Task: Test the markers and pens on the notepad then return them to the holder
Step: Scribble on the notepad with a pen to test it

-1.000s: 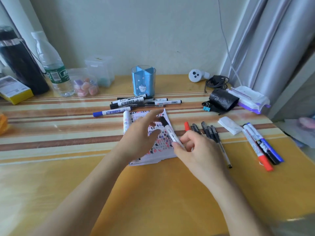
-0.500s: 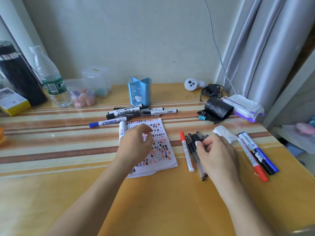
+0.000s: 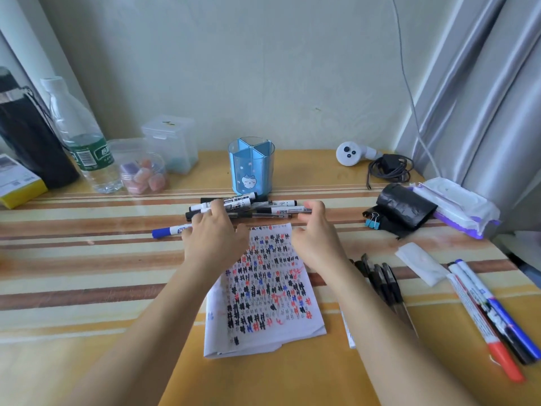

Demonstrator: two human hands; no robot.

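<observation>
A white notepad [image 3: 265, 291] covered in black, red and blue marks lies in the middle of the table. Behind it a pile of markers and pens [image 3: 251, 208] lies in front of the empty blue pen holder [image 3: 251, 167]. My left hand [image 3: 213, 235] rests fingers-down on the pile's left end, beside a blue-capped marker [image 3: 168, 231]. My right hand [image 3: 314, 238] reaches the pile's right end, fingertips touching a pen there. Neither hand has lifted anything. Several black pens [image 3: 380, 279] lie right of my right forearm, and three markers [image 3: 491, 315] lie further right.
At the back left stand a black flask [image 3: 26, 142], a water bottle [image 3: 79, 136], a small jar [image 3: 143, 171] and a clear box [image 3: 171, 142]. A yellow box [image 3: 17, 183] is at the far left. On the right lie a black pouch [image 3: 404, 208], wipes pack [image 3: 459, 206], charger cable [image 3: 389, 168], tissue [image 3: 418, 266].
My right hand set down the marker among the pens on the right, then both hands moved forward from the notepad to the pile of pens in front of the holder.
</observation>
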